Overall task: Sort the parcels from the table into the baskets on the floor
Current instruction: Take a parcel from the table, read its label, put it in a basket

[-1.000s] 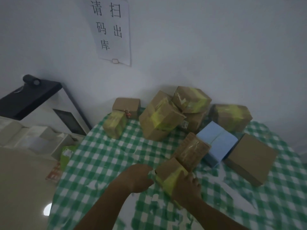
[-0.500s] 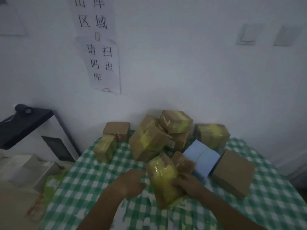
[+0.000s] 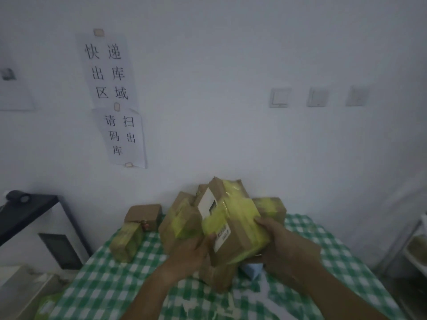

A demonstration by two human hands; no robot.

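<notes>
I hold a brown cardboard parcel (image 3: 233, 225) wrapped in yellow tape, with white labels, lifted above the green-checked table (image 3: 111, 280). My left hand (image 3: 191, 250) grips its lower left edge. My right hand (image 3: 284, 245) grips its right side. More taped brown parcels lie behind and below: a large one (image 3: 178, 225), a small one (image 3: 127, 243) at the left, a plain box (image 3: 143, 213) at the back, another (image 3: 272, 209) at the right, one (image 3: 215, 276) under the held parcel. A blue box (image 3: 251, 270) peeks out below. No basket is in view.
The table stands against a white wall with paper signs (image 3: 115, 98) and light switches (image 3: 279, 98). A black-topped white machine (image 3: 30, 218) stands left of the table. White shelving (image 3: 416, 248) is at the right edge. A green packet (image 3: 48, 303) lies at the lower left.
Both hands lifted the yellow-taped parcel off the table and turned it so its labels face me. My view tilted upward, showing more wall.
</notes>
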